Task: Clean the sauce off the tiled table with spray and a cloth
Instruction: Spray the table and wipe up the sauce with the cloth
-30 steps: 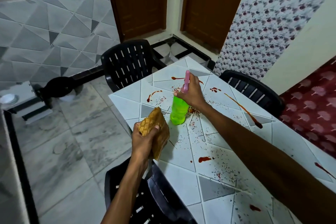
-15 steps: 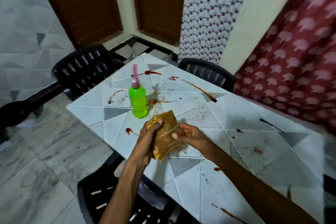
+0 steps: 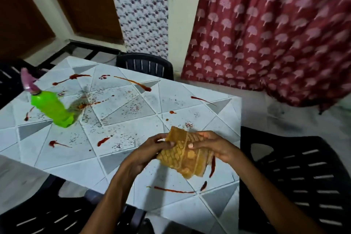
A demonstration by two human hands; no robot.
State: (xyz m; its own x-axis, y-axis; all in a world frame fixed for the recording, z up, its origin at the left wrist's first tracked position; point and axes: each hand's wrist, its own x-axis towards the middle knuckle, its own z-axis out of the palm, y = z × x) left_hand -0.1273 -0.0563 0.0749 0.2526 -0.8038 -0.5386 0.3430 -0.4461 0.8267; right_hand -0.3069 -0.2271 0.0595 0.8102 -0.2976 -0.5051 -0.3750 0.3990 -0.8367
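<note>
Head view: at the far left of the tiled table (image 3: 62,157), a green spray bottle (image 3: 50,108) with a pink top is seen standing, well apart from both hands. It is made of plastic, so it is judged to be light and maybe a bit slippery. It would best be gripped round its middle, with a finger kept free for the pink top. What is inside cannot be seen through the green wall, so how full it is cannot be told.

Red sauce (image 3: 103,141) is spread over the tiles in long lines and tiny dots, from far to near. It looks wet and would likely be smeared by a light push.

Nearer and to the right, the fingers of the left hand (image 3: 150,150) are curled round the left edge of a yellow cloth (image 3: 182,159). The cloth is held up over the near right part of the table. Its right side is pinched by the right hand (image 3: 216,147), thumb on top.

The cloth is soft, floppy and folded. It is judged best bunched into a thick pad in one hand, so that it can be pressed flat on the sauce.

A black chair (image 3: 296,176) is seen at the right edge.
</note>
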